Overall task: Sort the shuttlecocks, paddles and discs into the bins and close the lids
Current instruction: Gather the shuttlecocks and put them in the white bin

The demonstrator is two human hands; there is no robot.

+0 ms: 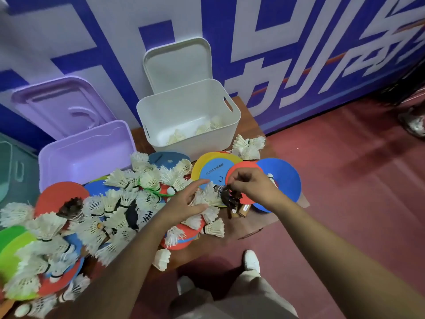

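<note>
The right hand (253, 185) pinches a dark brown feather shuttlecock (230, 200) with curled fingers, just above the low wooden counter (255, 224), toward its 3 o'clock side. The left hand (184, 203) lies at 9 o'clock of it, fingers straight and spread, with forefinger and thumb either side of a white feather shuttlecock (208, 195) that touches the dark one. Beneath both hands lie overlapping flat round foam discs: a yellow-and-blue disc (207, 168), a red disc (243, 166) and a blue disc (286, 178). A heap of white shuttlecocks (108, 212) covers the counter from the centre out to 8 o'clock. At 12 o'clock stands an open white plastic bin (165, 143) with a few white shuttlecocks inside, its white lid (177, 63) propped against the wall. At 10 o'clock sits an open lilac plastic bin (85, 166), its lilac lid (57, 104) upright behind it
</note>
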